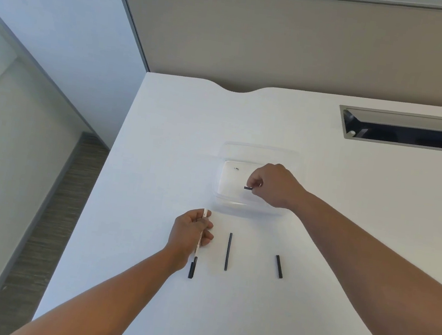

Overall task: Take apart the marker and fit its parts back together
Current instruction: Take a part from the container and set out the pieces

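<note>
Over the clear plastic tray (pixel 258 155), near the middle of the white desk (pixel 162 137), the right hand (pixel 276 184) hovers with fingers curled in, pinching a small dark marker piece (pixel 248 188) between thumb and fingertips. That piece sits just above the tray's pale floor, and whether it touches the floor cannot be told. A tiny dark speck (pixel 236 169) lies in the tray's far left corner, too small to identify.

On the near side of the tray, slightly to its left, the left hand (pixel 191 233) is closed around the white marker barrel (pixel 200 237). The barrel runs lengthwise toward the tray, its pale end poking out past the fingertips, its black end section (pixel 192 269) sticking out below the palm and pointing away from the tray.

Nearer the person than the tray, a long thin black rod (pixel 228 251) lies flat on the desk just beside the left hand, roughly parallel to the barrel. Further right, below the tray's right half, a shorter black piece (pixel 279 267) rests on the desk, well apart from the rod and slightly angled.

Beyond the tray, on its far right, a metal-framed cable slot (pixel 415 131) is set into the desk.
</note>
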### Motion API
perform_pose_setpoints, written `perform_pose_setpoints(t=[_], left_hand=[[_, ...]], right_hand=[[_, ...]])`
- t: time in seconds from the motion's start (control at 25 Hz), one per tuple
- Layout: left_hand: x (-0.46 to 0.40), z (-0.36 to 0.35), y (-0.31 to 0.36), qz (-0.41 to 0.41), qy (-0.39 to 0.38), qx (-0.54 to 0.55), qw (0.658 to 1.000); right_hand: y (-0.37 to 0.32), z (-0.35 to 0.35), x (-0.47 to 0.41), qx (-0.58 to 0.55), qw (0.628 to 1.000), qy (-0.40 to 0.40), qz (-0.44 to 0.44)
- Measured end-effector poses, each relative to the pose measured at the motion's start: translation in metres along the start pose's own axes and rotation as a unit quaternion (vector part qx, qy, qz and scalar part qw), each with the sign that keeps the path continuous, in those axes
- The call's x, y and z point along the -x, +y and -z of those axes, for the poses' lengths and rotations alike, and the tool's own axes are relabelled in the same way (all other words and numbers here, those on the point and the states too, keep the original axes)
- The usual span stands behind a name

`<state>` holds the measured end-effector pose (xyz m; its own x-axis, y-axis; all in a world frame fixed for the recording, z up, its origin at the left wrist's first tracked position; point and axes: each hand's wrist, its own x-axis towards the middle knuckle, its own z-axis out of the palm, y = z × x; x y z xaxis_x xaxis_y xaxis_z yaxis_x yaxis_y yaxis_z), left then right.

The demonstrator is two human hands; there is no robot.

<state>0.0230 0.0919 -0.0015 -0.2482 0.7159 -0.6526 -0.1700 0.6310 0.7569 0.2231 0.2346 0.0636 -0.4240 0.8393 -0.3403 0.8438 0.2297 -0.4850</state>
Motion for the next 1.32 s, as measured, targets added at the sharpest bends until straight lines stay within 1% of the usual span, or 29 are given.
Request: perform_pose_setpoints(t=[0.2,0.44,0.52,0.68,0.76,0.88,0.96,1.04,1.12,1.24,1.32], left_hand=[[-0.005,-0.001,-0.003,-0.003,0.002,0.005,1.0],[-0.005,0.002,-0.003,-0.003,-0.004,0.001,1.0],[-0.003,0.002,-0.002,-0.006,-0.006,0.0,1.0],[0.001,0.003,-0.001,-0.01,-0.007,-0.001,1.0],[0.002,0.002,-0.002,-0.009,-0.006,-0.001,1.0],[0.006,0.002,0.0,0.0,-0.007,0.016,1.0],[0.009,0.003,0.001,0.013,-0.01,0.04,0.999],[0.013,0.004,0.001,0.027,-0.018,0.064,0.997],[0.018,0.006,-0.001,0.036,-0.024,0.071,0.997],[0.028,0.009,-0.007,0.04,-0.031,0.071,0.996],[0.035,0.01,-0.011,0.038,-0.035,0.077,0.996]], right_hand=[[0.002,-0.009,-0.017,0.007,0.999,-0.036,-0.007],[0.003,-0.007,-0.016,0.011,1.0,-0.022,0.009],[0.002,-0.003,-0.01,-0.011,1.0,0.004,0.01],[-0.002,-0.004,0.015,-0.098,0.992,0.078,0.025],[-0.005,-0.007,0.031,-0.131,0.982,0.126,0.043],[-0.012,-0.016,0.055,-0.15,0.963,0.205,0.092],[-0.017,-0.026,0.07,-0.175,0.951,0.227,0.114],[-0.02,-0.04,0.082,-0.191,0.952,0.211,0.113],[-0.02,-0.056,0.092,-0.181,0.963,0.175,0.095],[-0.017,-0.083,0.101,-0.17,0.976,0.124,0.05],[-0.016,-0.099,0.105,-0.15,0.982,0.109,0.019]])
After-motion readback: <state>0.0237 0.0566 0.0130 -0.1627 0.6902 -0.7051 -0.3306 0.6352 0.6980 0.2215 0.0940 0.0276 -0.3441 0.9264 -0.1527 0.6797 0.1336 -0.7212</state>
